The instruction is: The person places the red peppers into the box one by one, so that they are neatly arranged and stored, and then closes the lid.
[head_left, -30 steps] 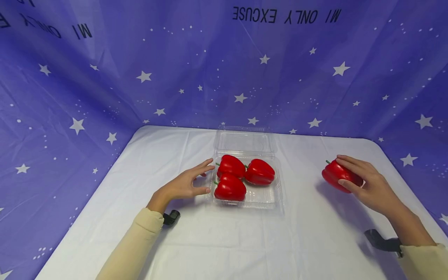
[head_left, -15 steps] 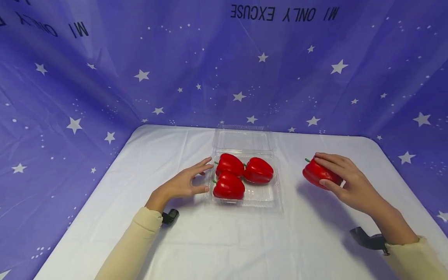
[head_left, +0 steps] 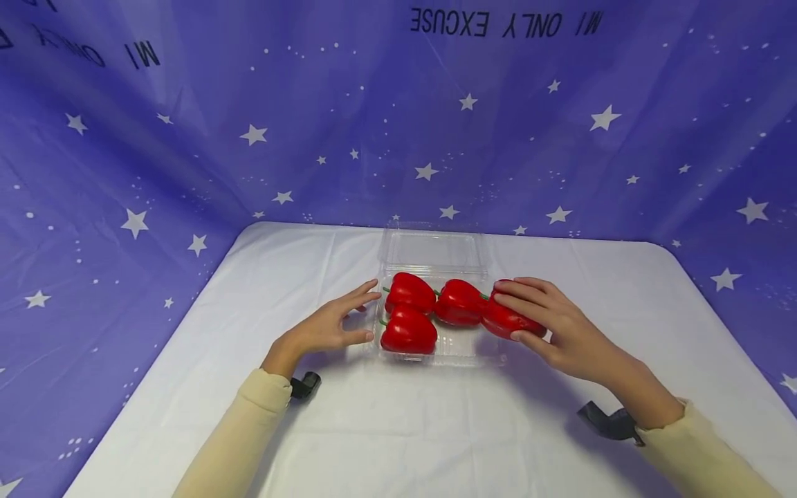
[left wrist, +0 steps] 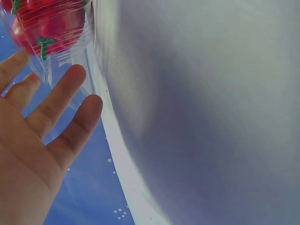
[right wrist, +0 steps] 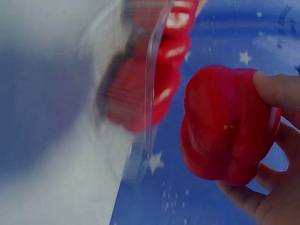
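My right hand (head_left: 554,325) grips a red bell pepper (head_left: 503,317), thumb on the near side and fingers over the far side. In the right wrist view the held bell pepper (right wrist: 229,124) shows its bottom lobes, beside the wall of a clear plastic clamshell box (right wrist: 151,84). Three more red bell peppers sit in the clamshell box (head_left: 457,349): a rear left pepper (head_left: 411,292), a front left pepper (head_left: 407,332) and a right pepper (head_left: 459,303). My left hand (head_left: 330,325) is spread at the box's left side, fingertips right at its wall, holding nothing.
The box's clear lid (head_left: 434,249) lies folded back behind it. A white cloth covers the table (head_left: 386,429). A purple star-printed curtain (head_left: 349,104) stands behind and beside the table. Black camera mounts (head_left: 610,422) sit under both wrists.
My right hand has carried the bell pepper left, from the table's right side to over the box's right edge. The left hand and the other peppers have stayed in place.
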Tool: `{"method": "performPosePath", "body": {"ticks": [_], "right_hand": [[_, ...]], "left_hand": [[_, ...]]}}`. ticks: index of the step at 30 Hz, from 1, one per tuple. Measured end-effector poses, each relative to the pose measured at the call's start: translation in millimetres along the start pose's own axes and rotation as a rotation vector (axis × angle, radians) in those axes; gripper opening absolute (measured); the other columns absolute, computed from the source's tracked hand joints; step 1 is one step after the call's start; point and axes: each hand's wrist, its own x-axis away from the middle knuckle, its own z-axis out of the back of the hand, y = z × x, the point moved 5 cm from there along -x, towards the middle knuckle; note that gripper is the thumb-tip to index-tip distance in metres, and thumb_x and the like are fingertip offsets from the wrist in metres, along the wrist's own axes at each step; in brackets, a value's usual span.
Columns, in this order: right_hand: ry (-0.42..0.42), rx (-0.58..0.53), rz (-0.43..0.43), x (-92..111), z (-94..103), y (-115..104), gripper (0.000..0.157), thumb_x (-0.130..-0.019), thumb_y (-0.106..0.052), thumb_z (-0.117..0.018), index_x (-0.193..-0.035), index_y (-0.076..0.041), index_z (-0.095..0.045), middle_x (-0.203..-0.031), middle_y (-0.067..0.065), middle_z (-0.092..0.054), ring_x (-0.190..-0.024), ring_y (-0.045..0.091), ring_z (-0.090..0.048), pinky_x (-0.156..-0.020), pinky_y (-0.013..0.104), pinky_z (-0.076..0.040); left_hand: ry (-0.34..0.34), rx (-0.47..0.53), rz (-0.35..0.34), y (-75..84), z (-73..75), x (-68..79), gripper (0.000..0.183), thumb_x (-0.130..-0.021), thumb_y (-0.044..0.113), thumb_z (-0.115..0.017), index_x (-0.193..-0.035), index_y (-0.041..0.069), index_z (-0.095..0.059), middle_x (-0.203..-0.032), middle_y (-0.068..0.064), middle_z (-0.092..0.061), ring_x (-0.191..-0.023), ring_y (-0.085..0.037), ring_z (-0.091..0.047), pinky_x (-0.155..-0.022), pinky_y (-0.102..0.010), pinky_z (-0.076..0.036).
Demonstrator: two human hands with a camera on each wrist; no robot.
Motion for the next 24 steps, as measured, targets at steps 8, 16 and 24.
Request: {"method": "performPosePath", "body": {"ticks": [8,16,24], "right_hand": [[-0.083,-0.053,0.072,-15,-32.1,-19,0.065,-0.081,-0.014,-0.079,-0.141,-0.016,-0.056,-0.148,0.003,-0.053,-0.137,0.030,-0.044,-0.109,0.044,-0.046],[-0.109,-0.072,0.105,-19,-49.2,-22,0.062,-0.082,-0.012,-0.077,-0.140,-0.015,-0.057,-0.146,0.004,-0.055,-0.136,0.034,-0.045,-0.104,0.056,-0.046],[-0.141,-0.084,0.086,-19,-56.6,-18,0.059,-0.081,-0.013,-0.079,-0.137,-0.015,-0.061,-0.147,0.008,-0.051,-0.136,0.033,-0.043,-0.103,0.057,-0.048]], "left_hand": [[0.008,-0.013,-0.004,3.0,-0.2,0.3,0.074,-0.089,0.033,-0.070,-0.154,0.017,-0.038,-0.168,0.001,-0.019,-0.130,-0.030,-0.055,-0.106,-0.057,-0.047],[0.006,-0.016,-0.005,4.6,-0.3,0.9,0.073,-0.089,0.031,-0.070,-0.153,0.015,-0.039,-0.168,-0.003,-0.020,-0.129,-0.030,-0.056,-0.105,-0.056,-0.048],[0.010,-0.021,-0.029,4.1,-0.4,1.2,0.074,-0.089,0.034,-0.069,-0.153,0.013,-0.039,-0.168,-0.003,-0.020,-0.127,-0.029,-0.057,-0.104,-0.055,-0.048]]}}
